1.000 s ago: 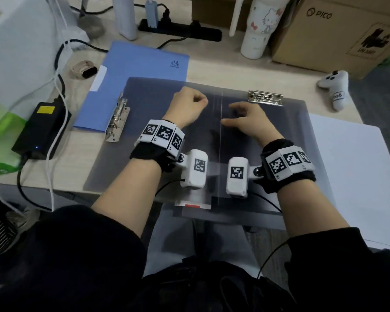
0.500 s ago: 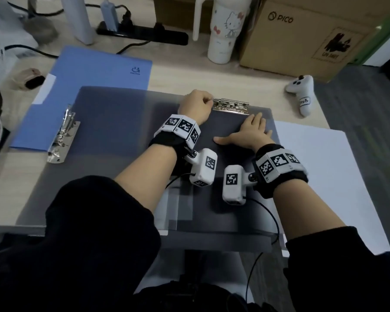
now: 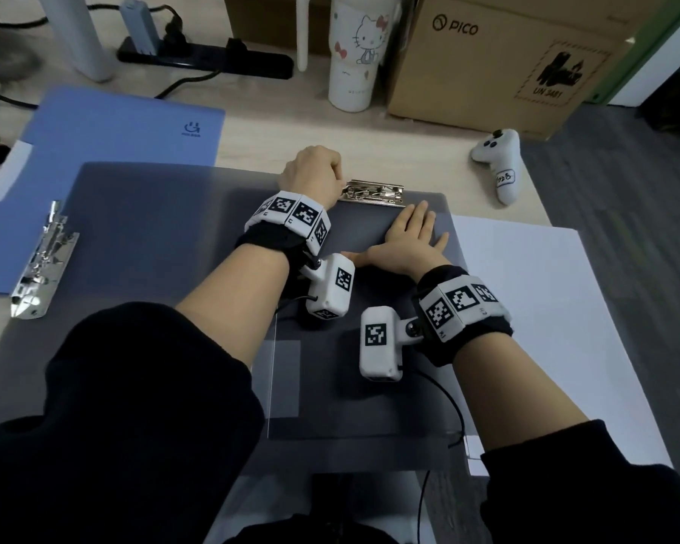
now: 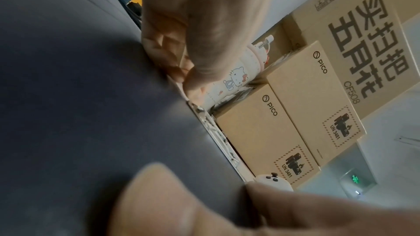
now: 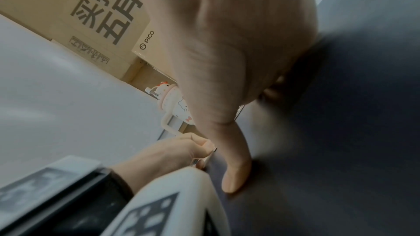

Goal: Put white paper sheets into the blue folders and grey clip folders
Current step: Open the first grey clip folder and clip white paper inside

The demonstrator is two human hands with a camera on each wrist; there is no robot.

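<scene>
Grey clip folder (image 3: 370, 386), a smooth, matte, slightly translucent plastic board, lies flat at the near middle of the pale wooden desk (image 3: 260, 135), its shiny metal clip (image 3: 371, 193) at the far edge. The left hand (image 3: 315, 174) is curled into a fist at the clip's left end, fingers and thumb pinching the metal lever there, as the right wrist view also shows. The right hand (image 3: 407, 239) lies flat on the folder just near of the clip, fingers straight and together, thumb spread to the left, pressing the sheet down and holding nothing. A second grey folder (image 3: 142, 237) overlaps to the left, with its own chrome clip (image 3: 42, 261) on its left edge. Beneath that one's far left corner lies a blue folder (image 3: 114, 127) of thin card, with a small printed logo. White paper sheets (image 3: 546, 308) form a smooth stack just right of the gripped folder, partly under it. Farther back stand a cartoon-cat tumbler (image 3: 356, 53) and a brown cardboard box (image 3: 499, 53); a white rounded controller (image 3: 501, 162) lies right of the clip.
</scene>
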